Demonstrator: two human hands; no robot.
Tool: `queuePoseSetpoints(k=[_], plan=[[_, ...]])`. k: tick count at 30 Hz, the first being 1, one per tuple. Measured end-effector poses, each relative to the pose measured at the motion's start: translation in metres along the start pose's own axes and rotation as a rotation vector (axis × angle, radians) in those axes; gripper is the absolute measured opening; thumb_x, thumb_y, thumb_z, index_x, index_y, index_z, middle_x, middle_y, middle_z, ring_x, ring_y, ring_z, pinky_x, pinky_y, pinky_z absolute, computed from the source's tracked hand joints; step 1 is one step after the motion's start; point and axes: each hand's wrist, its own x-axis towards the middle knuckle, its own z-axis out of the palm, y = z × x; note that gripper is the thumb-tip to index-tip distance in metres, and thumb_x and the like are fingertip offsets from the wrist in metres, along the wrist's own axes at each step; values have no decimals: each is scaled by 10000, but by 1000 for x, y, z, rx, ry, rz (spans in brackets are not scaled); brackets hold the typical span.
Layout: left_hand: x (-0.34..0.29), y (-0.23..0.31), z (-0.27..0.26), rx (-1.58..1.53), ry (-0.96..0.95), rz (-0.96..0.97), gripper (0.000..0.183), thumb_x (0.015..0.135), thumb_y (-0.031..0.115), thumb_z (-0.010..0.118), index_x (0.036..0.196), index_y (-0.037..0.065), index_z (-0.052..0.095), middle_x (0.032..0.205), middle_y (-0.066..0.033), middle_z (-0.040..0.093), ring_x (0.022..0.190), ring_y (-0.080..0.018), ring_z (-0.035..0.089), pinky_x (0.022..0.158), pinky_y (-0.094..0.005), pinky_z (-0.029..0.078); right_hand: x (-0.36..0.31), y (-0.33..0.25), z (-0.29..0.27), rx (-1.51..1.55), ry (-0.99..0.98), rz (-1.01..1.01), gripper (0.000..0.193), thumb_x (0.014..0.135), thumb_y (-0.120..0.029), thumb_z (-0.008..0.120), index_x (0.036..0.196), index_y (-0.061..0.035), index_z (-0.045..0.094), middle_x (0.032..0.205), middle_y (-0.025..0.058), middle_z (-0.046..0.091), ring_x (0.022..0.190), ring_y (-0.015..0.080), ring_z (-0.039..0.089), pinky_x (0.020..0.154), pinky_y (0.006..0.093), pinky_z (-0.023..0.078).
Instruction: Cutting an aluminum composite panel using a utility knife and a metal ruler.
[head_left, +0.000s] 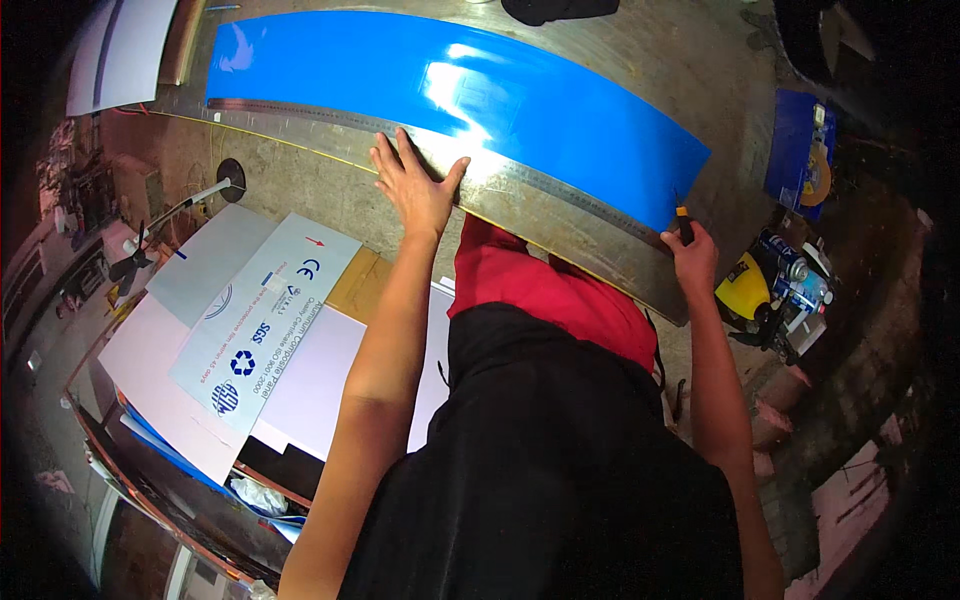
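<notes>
A glossy blue sheet [570, 110] lies across the metal-topped table [690, 80]. Along its near edge runs a long steel ruler [545, 183]. My left hand [418, 195] is spread flat, its fingertips pressing at the ruler left of the middle. At the ruler's right end, my right hand [695, 262] is closed around a utility knife [684, 226] with a black and yellow-orange handle. The knife points away from me, its tip by the sheet's right end. Whether the blade is touching the sheet, I cannot tell.
Several pale printed panels [330, 262] are stacked at the lower left, beside a small fan [128, 262]. Right of the table are a tape roll [818, 178], a yellow-and-black object [742, 288] and a spray can [795, 270]. A white sheet [118, 50] stands at the far left.
</notes>
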Motion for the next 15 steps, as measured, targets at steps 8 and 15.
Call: queuePoseSetpoints(k=[8,15], plan=[[-1,5,-3,-5,-23,-2,1219,812,649,820,1680,74,187,1730,-275,88,1600,-485,65,1207,-749,163,4,8,4,-19,46,-21,718,826,-286,897,1376,86,623,1236,253,730,1157,367,711,1012,459,530],[-2,5,-3,0,-38,-7,1234,811,677,804,1679,60,181,1731,-275,76,1601,-485,51,1207,-751,158,-4,0,3,46,90,-88,418,856,-264,883,1101,21,701,1009,163,765,903,331,724,822,462,528]])
